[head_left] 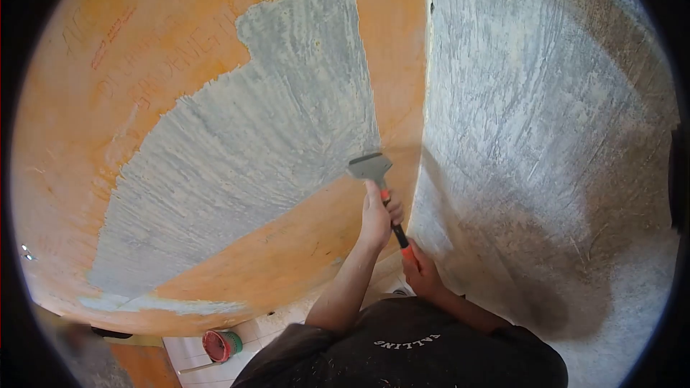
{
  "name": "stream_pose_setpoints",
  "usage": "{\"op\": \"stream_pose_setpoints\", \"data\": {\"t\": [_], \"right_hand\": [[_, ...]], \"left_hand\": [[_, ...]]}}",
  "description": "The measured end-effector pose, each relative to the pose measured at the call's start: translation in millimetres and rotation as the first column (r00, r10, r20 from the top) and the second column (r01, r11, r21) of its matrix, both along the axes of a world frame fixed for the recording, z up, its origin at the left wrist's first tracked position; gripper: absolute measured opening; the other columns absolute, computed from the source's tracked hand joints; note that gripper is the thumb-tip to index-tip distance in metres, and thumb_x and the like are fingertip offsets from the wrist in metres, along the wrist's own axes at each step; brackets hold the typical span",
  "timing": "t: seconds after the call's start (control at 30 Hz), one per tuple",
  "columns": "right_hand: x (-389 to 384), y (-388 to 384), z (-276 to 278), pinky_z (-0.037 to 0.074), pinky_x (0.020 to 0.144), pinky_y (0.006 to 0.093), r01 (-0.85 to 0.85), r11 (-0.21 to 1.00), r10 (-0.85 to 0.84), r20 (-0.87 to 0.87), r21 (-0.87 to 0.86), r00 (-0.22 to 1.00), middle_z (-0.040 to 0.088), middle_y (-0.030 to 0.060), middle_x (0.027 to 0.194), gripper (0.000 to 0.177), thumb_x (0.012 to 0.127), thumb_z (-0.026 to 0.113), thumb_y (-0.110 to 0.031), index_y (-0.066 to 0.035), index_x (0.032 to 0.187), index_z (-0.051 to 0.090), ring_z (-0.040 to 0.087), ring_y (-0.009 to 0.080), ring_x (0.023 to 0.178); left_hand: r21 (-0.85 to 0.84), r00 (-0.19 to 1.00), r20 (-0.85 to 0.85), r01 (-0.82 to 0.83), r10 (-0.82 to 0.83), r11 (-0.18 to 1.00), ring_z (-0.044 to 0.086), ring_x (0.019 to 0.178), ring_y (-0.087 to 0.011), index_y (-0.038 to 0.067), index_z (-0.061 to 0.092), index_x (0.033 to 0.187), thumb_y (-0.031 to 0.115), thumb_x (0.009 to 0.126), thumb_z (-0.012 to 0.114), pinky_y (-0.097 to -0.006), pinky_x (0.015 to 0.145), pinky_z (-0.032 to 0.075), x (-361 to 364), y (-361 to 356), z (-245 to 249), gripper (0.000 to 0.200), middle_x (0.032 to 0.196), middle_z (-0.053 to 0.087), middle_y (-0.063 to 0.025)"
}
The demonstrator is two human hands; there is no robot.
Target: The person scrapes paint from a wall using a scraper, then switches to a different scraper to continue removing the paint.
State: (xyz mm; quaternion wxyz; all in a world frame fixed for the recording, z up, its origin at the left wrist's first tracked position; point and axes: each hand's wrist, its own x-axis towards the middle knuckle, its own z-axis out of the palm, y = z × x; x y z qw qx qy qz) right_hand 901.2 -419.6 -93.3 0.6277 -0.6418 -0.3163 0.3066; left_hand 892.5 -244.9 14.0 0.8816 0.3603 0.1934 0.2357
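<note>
A long-handled scraper (369,166) with a wide grey head, a black shaft and orange-red grips lies against the wall, slanting up to the left. My left hand (377,217) is wrapped round the handle just below the head, thumb laid along it. Lower down, my right hand (422,274) closes round the orange end of the handle. The blade edge sits at the lower right border of a rough grey scraped patch (244,129). Orange paint (392,50) still covers the wall around that patch, with handwriting near its top.
Right of the corner edge (427,86), the adjoining wall (517,100) is mottled grey-white and carries my shadow. A red-and-green tub (221,345) stands on the white-tiled floor (248,334) at the lower left, with a thin stick-like piece (198,368) beside it.
</note>
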Motion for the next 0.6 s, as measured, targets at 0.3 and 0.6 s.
{"op": "stream_pose_setpoints", "data": {"t": [0.3, 0.6], "right_hand": [[2, 1, 10, 0.042, 0.057, 0.0296, -0.031, 0.996, 0.039, 0.091, -0.08, 0.995, 0.047, 0.0055, 0.064, 0.054, 0.096, 0.055, -0.019, -0.006, 0.146, 0.039, 0.048, 0.011, 0.059], [-5, 1, 20, 0.041, 0.056, 0.0252, -0.016, 1.0, 0.013, -0.132, -0.021, 0.991, 0.05, -0.0016, 0.068, 0.056, 0.098, 0.054, -0.023, -0.003, 0.147, 0.036, 0.047, 0.0074, 0.06]], "left_hand": [[0.009, 0.998, 0.046, -0.036, 0.036, 0.999, 0.024, 0.047, -0.0082, 0.016, 0.046, 0.098, 0.063, 0.1, 0.027, -0.0251, 0.045, 0.023, -8, 2, -2, 0.05, 0.059, 0.026, 0.0049], [0.088, 0.997, -0.052, -0.046, 0.051, 0.995, 0.025, 0.046, -0.0079, 0.015, 0.038, 0.08, 0.065, 0.099, 0.027, -0.0258, 0.044, 0.022, 5, -3, 17, 0.055, 0.059, 0.026, 0.0061]]}}
